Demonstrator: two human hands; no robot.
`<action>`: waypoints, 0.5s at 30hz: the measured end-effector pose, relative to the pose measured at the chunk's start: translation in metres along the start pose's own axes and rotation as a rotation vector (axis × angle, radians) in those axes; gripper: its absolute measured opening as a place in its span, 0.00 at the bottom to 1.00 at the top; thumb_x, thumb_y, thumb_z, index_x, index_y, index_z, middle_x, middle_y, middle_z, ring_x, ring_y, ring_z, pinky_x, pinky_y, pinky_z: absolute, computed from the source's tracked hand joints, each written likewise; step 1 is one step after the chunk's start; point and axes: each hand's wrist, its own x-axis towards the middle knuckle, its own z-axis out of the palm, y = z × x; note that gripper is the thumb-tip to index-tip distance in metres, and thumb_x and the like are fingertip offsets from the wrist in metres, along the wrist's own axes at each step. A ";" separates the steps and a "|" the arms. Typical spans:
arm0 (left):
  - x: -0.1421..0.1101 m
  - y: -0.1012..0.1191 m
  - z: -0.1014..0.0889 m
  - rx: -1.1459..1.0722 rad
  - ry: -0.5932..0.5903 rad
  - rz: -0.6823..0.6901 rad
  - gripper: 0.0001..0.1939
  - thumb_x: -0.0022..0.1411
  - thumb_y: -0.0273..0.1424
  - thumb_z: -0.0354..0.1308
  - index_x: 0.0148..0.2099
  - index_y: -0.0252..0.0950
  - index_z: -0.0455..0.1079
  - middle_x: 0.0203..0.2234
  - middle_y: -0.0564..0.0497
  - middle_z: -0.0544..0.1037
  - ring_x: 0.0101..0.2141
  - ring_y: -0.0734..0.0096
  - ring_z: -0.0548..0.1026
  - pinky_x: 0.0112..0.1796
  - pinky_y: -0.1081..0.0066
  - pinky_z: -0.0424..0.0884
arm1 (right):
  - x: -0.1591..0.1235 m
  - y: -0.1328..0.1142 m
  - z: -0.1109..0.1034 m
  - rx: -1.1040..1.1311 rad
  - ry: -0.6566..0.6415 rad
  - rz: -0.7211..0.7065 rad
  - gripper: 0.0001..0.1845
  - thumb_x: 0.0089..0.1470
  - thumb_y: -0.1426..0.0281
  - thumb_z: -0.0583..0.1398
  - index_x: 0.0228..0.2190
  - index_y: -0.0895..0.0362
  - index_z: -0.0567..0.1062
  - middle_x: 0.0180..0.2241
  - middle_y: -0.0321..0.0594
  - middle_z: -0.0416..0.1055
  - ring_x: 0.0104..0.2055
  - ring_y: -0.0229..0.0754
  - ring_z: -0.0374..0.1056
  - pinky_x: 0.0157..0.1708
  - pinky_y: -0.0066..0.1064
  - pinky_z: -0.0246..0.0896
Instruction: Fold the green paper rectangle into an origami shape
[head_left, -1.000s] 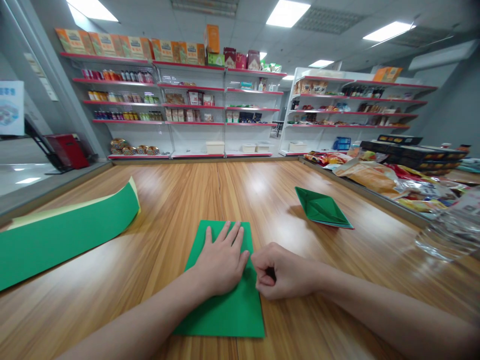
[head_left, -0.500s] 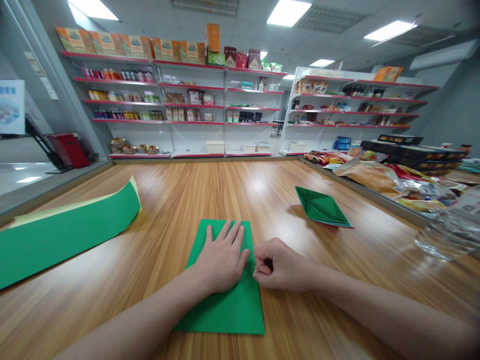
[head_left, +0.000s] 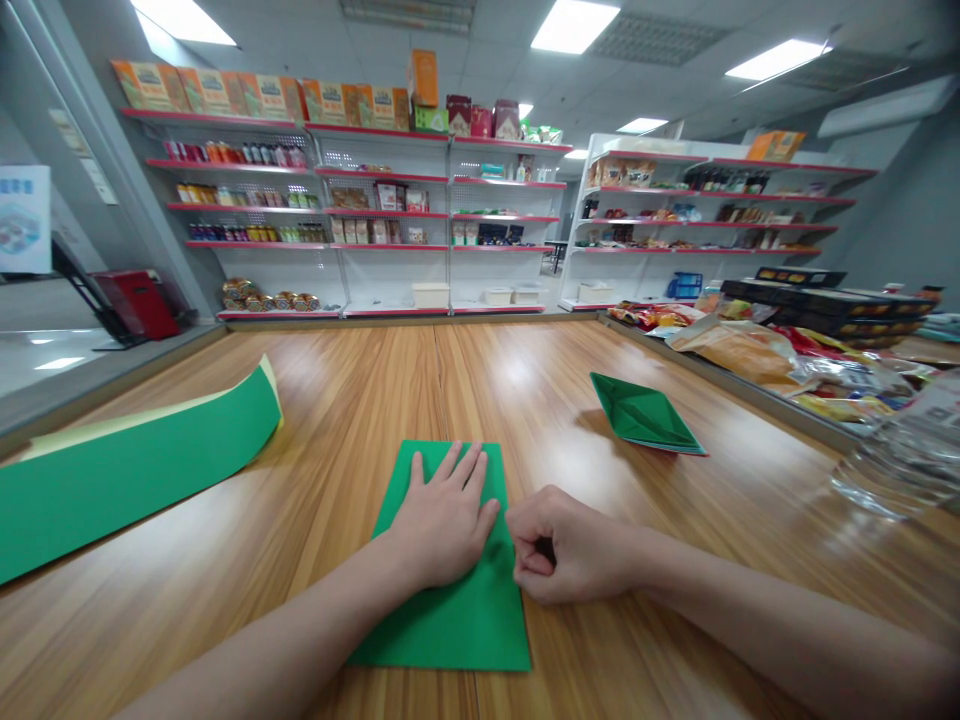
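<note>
A green sheet of paper lies flat on the wooden table in front of me. My left hand rests on it, palm down with the fingers spread. Curled into a fist, my right hand is at the sheet's right edge, its knuckles against or just over that edge. No object shows inside the fist. To the right lies a folded green paper piece with creased facets. A long green paper strip with a pale yellow underside curls up at the left.
The wooden table has a raised rim. Packaged snacks and stacked black boxes are on the right. A clear plastic container stands near the right edge. Stocked shelves line the back.
My right fist has slid slightly toward me along the paper's right edge. My left hand and the green sheet have stayed in place.
</note>
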 end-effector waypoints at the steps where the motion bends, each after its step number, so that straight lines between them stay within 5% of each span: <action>1: 0.000 0.000 0.000 0.000 -0.003 -0.001 0.31 0.68 0.42 0.34 0.67 0.30 0.45 0.65 0.45 0.44 0.64 0.50 0.43 0.54 0.31 0.44 | 0.000 -0.002 0.000 -0.021 0.000 -0.005 0.11 0.35 0.81 0.56 0.15 0.58 0.59 0.16 0.28 0.57 0.19 0.29 0.53 0.21 0.22 0.48; 15: 0.000 -0.001 0.001 0.004 -0.004 0.000 0.31 0.68 0.42 0.33 0.67 0.32 0.45 0.65 0.45 0.44 0.64 0.50 0.43 0.54 0.31 0.44 | -0.002 -0.012 0.006 -0.021 -0.066 0.031 0.09 0.36 0.80 0.57 0.15 0.58 0.61 0.17 0.28 0.59 0.18 0.28 0.54 0.20 0.21 0.49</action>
